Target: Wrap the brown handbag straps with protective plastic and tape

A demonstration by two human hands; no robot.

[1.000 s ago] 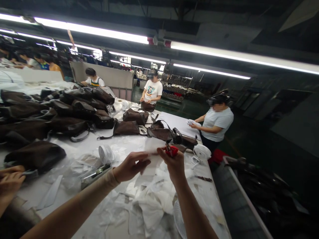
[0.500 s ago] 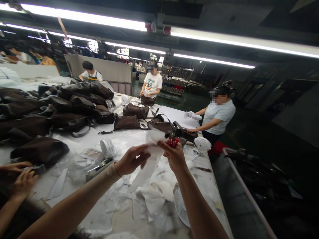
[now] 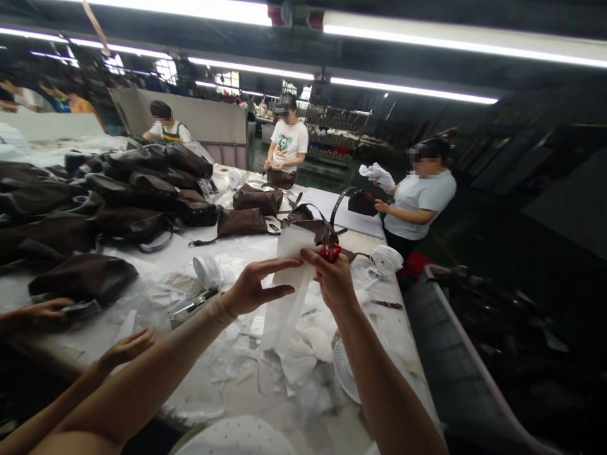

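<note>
A: What lies closest?
B: A worktop [image 3: 393, 341] littered with crumpled white wrapping [image 3: 306, 357] and loose scraps. At the lower left, a co-worker's hand [image 3: 130, 346] reaches over its edge.

A: And the wearer's own hands?
B: Just above the litter. The left hand [image 3: 251, 287] is spread, thumb well apart from the fingers; whether its fingertips touch the translucent white sheet [image 3: 284, 313], I can't tell. The right hand [image 3: 334, 278] is closed on that sheet near its right edge, with a red-handled tool [image 3: 331, 253] in the same grip.

A: So which step is this?
B: Handling the sheet, I'd judge, perhaps straightening or parting it. The next move seems to call for the left fingers to close on it, with the tool clear of its edge.

A: Farther off?
B: A white fan [image 3: 207, 270], heaped dark bags [image 3: 142, 183] to the left, then a person [image 3: 417, 199] at right, holding a brown bag [image 3: 363, 202].
</note>
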